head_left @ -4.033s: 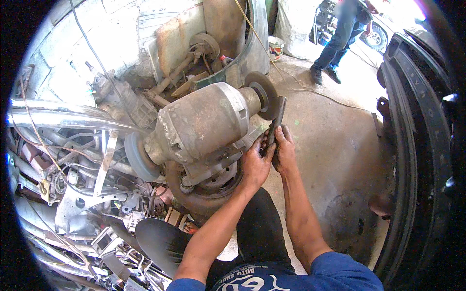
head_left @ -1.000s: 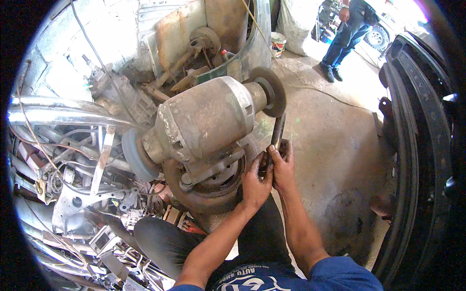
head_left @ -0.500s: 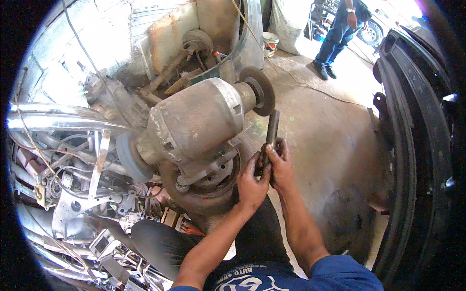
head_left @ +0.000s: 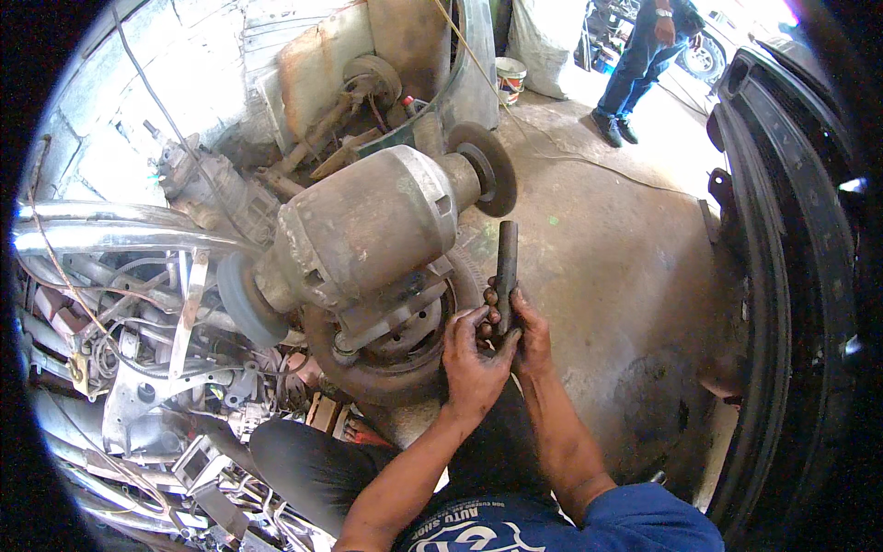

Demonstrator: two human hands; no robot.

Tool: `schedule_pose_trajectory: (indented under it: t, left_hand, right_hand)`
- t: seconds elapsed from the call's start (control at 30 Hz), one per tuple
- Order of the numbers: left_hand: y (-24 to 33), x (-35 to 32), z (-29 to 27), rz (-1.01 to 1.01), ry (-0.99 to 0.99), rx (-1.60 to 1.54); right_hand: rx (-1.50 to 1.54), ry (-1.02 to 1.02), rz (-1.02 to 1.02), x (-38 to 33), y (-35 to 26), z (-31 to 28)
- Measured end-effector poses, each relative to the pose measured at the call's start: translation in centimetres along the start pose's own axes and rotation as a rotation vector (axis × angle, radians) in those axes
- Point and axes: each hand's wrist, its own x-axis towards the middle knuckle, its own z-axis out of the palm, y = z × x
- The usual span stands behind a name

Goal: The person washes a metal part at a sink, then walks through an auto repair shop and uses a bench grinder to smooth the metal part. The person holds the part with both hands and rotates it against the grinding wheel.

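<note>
A dark, round metal rod (head_left: 508,262) stands nearly upright in front of my body, its upper end free. My right hand (head_left: 531,339) is closed round its lower part, with blackened fingertips showing on the left side. My left hand (head_left: 475,370) is closed at the rod's bottom end, thumb and bent fingers against it. Just beyond, to the left, is a large grey bench grinder (head_left: 368,225). Its dark disc wheel (head_left: 497,175) is above the rod's tip, apart from it, and a blue-grey wheel (head_left: 246,299) is at the other end.
The grinder sits over a tyre with a wheel rim (head_left: 368,379). Metal scrap and car parts (head_left: 152,396) crowd the left. A black car panel (head_left: 782,276) lines the right side. A cable (head_left: 598,166) crosses the concrete floor, and another person (head_left: 635,69) stands far off.
The rod and both hands have come slightly lower and nearer me. The rod's tip has shifted left, and the fingers have changed their grip around its lower part.
</note>
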Motion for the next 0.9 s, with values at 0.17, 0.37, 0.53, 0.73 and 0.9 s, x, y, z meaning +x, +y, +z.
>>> schedule_pose_trajectory:
  t: [0.17, 0.37, 0.53, 0.73, 0.9]
  left_hand:
    - [0.3, 1.1, 0.3, -0.011, -0.004, -0.014]
    - [-0.1, 2.9, 0.8, -0.005, -0.028, -0.006]
    - [-0.5, 3.4, 1.2, 0.022, -0.015, -0.030]
    - [-0.5, 1.5, 0.5, -0.103, -0.011, -0.059]
    - [-1.2, 2.3, 0.5, -0.021, -0.008, 0.013]
  right_hand:
    - [0.022, -0.010, -0.043, 1.1, -0.1, -0.2]
    - [0.003, -0.032, -0.089, 3.1, -1.0, 0.2]
    - [-0.036, -0.021, -0.105, 3.1, -1.6, 0.6]
    - [-0.140, 0.048, -0.062, 1.9, -0.3, 0.3]
    - [-0.117, 0.037, -0.083, 2.8, -0.3, 0.6]
